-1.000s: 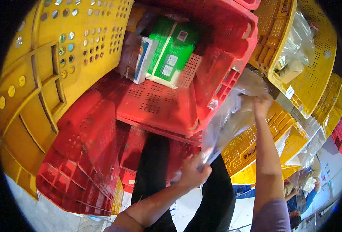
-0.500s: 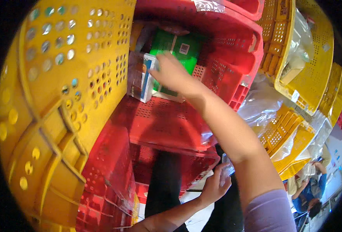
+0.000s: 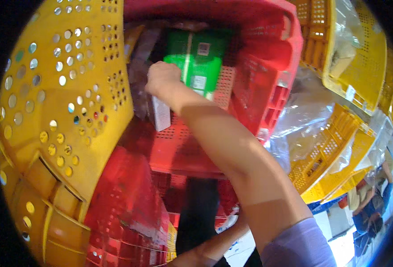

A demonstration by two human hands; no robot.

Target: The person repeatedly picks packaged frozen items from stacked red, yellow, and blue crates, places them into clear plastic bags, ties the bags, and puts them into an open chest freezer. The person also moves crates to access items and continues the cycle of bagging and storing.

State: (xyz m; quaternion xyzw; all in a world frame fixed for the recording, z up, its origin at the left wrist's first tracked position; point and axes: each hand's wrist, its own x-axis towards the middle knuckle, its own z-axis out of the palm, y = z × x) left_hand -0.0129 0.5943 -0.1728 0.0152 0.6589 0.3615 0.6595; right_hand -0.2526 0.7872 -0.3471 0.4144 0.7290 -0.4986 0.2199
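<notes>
My right hand [image 3: 163,81] reaches into a red crate [image 3: 178,158], fingers curled closed over the upper part of a slim white box [image 3: 161,115]. The hand covers the box's top. Beside it, a green packet [image 3: 205,66] with white labels lies against the crate's far side. Left of the box are dark, clear-wrapped items [image 3: 138,86], too shadowed to make out. Low in the view, my left forearm [image 3: 214,247] passes behind the right arm, which hides most of my left hand [image 3: 240,219] and its fingers.
A tall yellow perforated crate [image 3: 85,58] stands close on the left, with another red crate [image 3: 125,187] below it. To the right are clear plastic bags [image 3: 303,120] and yellow crates [image 3: 325,153]. Another person [image 3: 372,207] is at the far right.
My right hand has moved left and closed over the white box, whose lower end now sits lower in the view. My left hand, which held a clear plastic packet, has gone behind my right arm.
</notes>
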